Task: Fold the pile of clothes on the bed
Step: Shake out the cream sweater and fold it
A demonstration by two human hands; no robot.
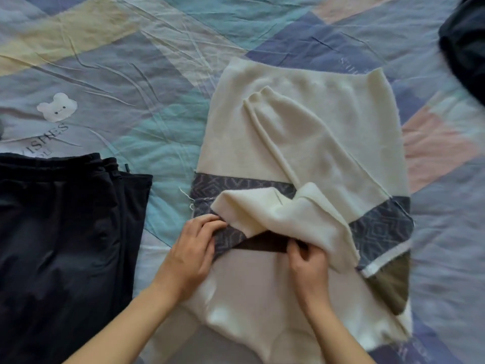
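Sweater (pixel 296 143): a cream knit with a grey-blue diamond-patterned band and brown and beige blocks lay flat on the bed, right of centre, its sleeves folded across the body.
Left hand (pixel 193 252): fingers curled and pressed down on the patterned band at the sweater's left edge, gripping the fabric there.
Right hand (pixel 307 261): fingers pinched shut on the cream sleeve fabric where it crossed the dark brown stripe.
Hands together or apart: apart, with the sleeve end between them.
Black trousers (pixel 63 245): folded, at the left, beside the sweater but not touching it.
Dark garment (pixel 467 46): bunched at the top right corner, well apart.
Bedsheet (pixel 131 74): wrinkled patchwork of pastel blocks.
Writing: a white bear print (pixel 57 106) above partly covered letters reading "ISHES"; other faint lettering was illegible.
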